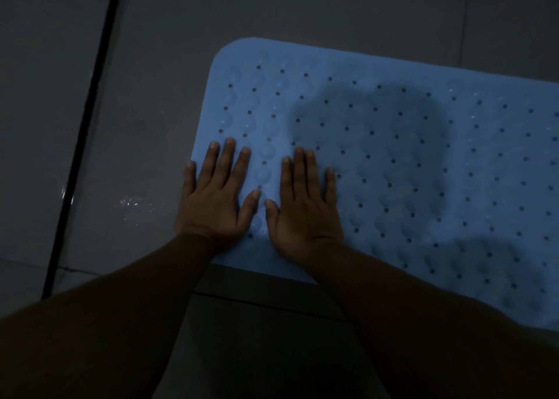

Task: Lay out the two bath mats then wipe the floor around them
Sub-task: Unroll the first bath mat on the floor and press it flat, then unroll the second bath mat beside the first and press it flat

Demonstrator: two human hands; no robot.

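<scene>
Over on the left a dark strip runs across the grey tiled floor, with a wet glint beside it. The left hand lies flat, fingers spread, at the blue bath mat's left edge. Just beside it the right hand presses palm-down, fingers nearly together, on the mat, which lies flat and runs off to the right.
</scene>
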